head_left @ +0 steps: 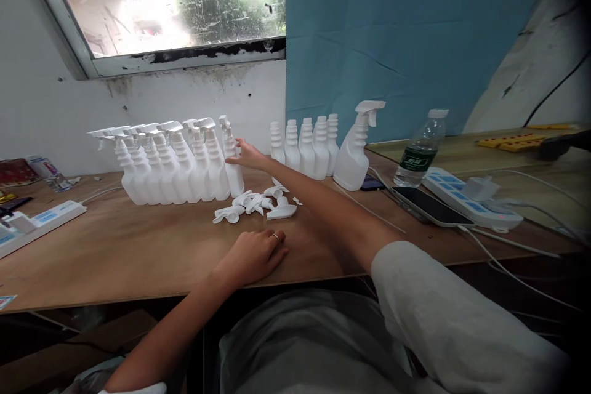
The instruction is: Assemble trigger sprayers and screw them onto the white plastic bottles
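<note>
Nearest the camera, the left hand (253,253) lies flat and palm down on the wooden tabletop (138,246), its grip loose and empty, a ring on one finger. Just beyond it lies a small heap of loose trigger heads (253,204). The right hand (247,154) reaches across, open fingers touching the end spray bottle (232,157) of the capped row (166,163), holding nothing. Uncapped bottles (305,146) stand just beside.
</note>
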The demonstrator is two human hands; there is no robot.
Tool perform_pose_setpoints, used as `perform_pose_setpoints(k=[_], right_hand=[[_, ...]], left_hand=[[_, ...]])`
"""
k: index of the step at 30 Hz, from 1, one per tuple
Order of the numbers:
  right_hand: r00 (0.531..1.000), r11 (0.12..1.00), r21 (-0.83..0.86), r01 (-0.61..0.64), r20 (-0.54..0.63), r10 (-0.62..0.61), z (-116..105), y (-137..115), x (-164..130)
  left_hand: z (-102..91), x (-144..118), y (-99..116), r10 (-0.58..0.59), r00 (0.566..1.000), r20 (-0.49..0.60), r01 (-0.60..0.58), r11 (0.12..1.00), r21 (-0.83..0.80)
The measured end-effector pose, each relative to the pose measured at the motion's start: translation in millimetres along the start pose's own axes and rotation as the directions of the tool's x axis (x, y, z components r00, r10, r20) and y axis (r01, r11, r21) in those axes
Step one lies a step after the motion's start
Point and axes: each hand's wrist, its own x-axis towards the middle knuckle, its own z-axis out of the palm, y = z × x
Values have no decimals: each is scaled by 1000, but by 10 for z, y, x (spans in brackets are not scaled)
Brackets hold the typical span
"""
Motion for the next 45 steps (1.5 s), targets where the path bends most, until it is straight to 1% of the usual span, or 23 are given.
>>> perform_pose_setpoints(k=[2, 4, 6, 7, 8, 10, 11, 14, 16, 19, 22, 24, 26, 29, 32, 34, 35, 37, 40, 42, 45], right_hand=[[1000, 999, -44, 10, -2, -10, -134, -34, -190], [999, 995, -92, 39, 8, -39, -318, -57, -478], [996, 988, -140, 64, 69, -55, -516, -45, -835], [992, 985, -161, 69, 113, -51, -607, -18, -1020], [986, 978, -198, 68, 164, -35, -685, 24, -1198], [967, 963, -265, 42, 252, 27, -791, 149, -1504], [963, 955, -294, 24, 265, 58, -816, 223, -1621], [968, 930, -368, -20, 226, 110, -794, 432, -1821], [975, 920, -391, -26, 195, 111, -724, 532, -1859], [982, 914, -405, -8, 171, 84, -598, 631, -1858], [988, 908, -418, 11, 146, 56, -512, 693, -1845], [991, 904, -427, 12, 125, 46, -500, 711, -1839], [994, 901, -435, 3, 98, 44, -523, 707, -1833], [996, 901, -433, -8, 77, 46, -582, 675, -1832], [992, 915, -403, 13, 120, 39, -617, 638, -1852], [986, 926, -375, 32, 164, 33, -616, 619, -1871], [983, 930, -364, 39, 180, 29, -613, 613, -1878], [982, 935, -351, 49, 190, 19, -611, 608, -1879], [989, 937, -345, 52, 148, 0, -653, 598, -1847], [996, 939, -342, 45, 92, -14, -714, 554, -1830], [998, 948, -312, 61, 2, -64, -803, 355, -1895]], left_hand=[[-57, -29, -62, -17, 1000, -23, 17, 1000, -11], [-117, -65, -189, -46, 992, -119, 47, 999, 5], [-159, -103, -366, -110, 960, -259, 123, 992, 32], [-167, -122, -461, -163, 935, -315, 183, 982, 38], [-168, -142, -551, -207, 915, -345, 234, 971, 38], [-151, -180, -694, -272, 900, -341, 295, 955, 16], [-138, -199, -740, -290, 905, -312, 304, 953, -3], [-108, -240, -780, -325, 926, -192, 320, 946, -60], [-103, -253, -758, -346, 926, -151, 341, 938, -61], [-120, -258, -707, -355, 921, -161, 358, 934, -10], [-156, -252, -637, -322, 932, -166, 331, 943, 31], [-184, -247, -565, -288, 943, -167, 296, 955, 24], [-211, -244, -468, -258, 952, -165, 259, 966, -18], [-233, -235, -283, -226, 960, -162, 201, 967, -157], [-194, -199, -97, -218, 969, -113, 181, 944, -275], [-124, -157, -9, -228, 969, -92, 191, 934, -302], [-79, -135, 19, -233, 967, -104, 191, 931, -310], [12, -99, 44, -223, 962, -158, 162, 929, -332], [108, -82, 29, -161, 961, -227, 61, 918, -391], [131, -90, 8, -150, 962, -228, 34, 896, -443], [124, -104, -12, -204, 963, -178, 84, 851, -518]])
